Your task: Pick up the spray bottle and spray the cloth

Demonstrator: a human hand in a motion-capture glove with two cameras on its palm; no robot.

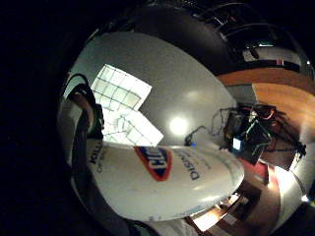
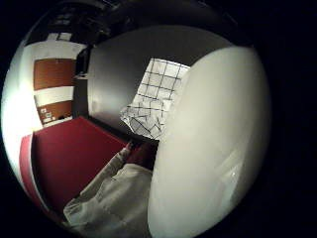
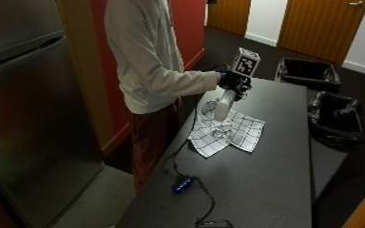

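Nearest my palm I see the white spray bottle (image 1: 162, 182), its label bearing a red and blue logo I can't quite read, with partial grey lettering beside it. My right hand (image 3: 233, 80) has its gloved fingers curled round the bottle's top, and the body hangs down from the grip toward about 7 o'clock, lifted off the table (image 3: 277, 161). Just under it lies the white, black-checked cloth (image 3: 226, 130), rumpled on the dark tabletop. Farther off, two black-lined bins (image 3: 334, 118) stand past the table's far edge.
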